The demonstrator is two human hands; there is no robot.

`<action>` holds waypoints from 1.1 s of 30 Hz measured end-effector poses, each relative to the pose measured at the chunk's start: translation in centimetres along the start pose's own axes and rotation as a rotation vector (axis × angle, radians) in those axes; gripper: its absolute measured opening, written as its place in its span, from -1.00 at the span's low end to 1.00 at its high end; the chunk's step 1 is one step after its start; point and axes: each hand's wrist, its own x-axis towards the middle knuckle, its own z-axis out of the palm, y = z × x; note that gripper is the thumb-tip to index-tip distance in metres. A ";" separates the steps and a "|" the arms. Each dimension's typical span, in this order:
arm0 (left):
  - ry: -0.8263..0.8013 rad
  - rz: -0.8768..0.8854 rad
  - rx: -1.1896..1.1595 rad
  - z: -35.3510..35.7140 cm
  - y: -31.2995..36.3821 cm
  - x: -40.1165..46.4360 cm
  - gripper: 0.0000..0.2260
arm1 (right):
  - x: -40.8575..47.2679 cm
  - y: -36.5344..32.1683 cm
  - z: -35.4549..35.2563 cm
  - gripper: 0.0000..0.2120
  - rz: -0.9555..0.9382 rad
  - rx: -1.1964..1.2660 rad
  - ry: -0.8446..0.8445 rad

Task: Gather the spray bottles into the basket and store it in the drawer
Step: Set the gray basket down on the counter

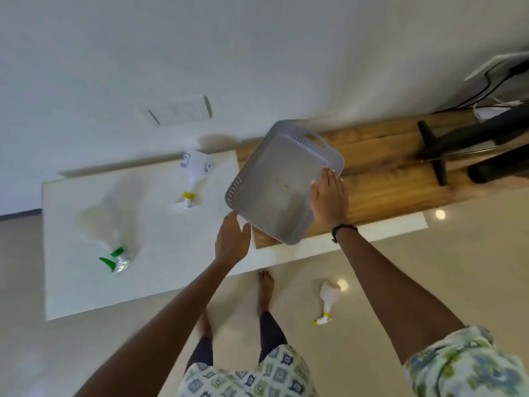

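We hold a grey perforated plastic basket, rectangular with rounded corners, tilted over the wooden cabinet top; our left hand and right hand lie against its sides, fingers straight and together. Nothing lies inside. Two spray bottles lie on the white top, one on the floor.

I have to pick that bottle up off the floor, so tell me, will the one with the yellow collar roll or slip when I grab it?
The bottle on the floor lies on its side with a rounded body, so it may roll on the glossy floor if nudged. Its smooth white plastic could be slippery; the narrow neck looks the safer grip. It is probably light, though its fill cannot be seen.
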 end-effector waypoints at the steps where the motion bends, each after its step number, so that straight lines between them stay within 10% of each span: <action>1: -0.004 -0.075 -0.038 1.0 -0.1 0.4 -0.54 | 1.1 0.6 0.4 -0.53 0.004 -0.006 -0.014; 7: -0.055 -0.406 -0.264 6.0 -0.7 2.5 -0.50 | 9.3 3.3 3.1 -0.50 -0.046 -0.054 -0.063; 20: 0.158 -0.497 -0.509 9.3 -1.9 6.7 -0.71 | 18.8 3.9 6.9 -0.66 -0.037 -0.033 -0.084; 33: 0.345 -0.440 -0.361 1.9 -10.2 2.3 -0.83 | 4.4 1.8 6.6 -0.75 0.051 -0.042 0.028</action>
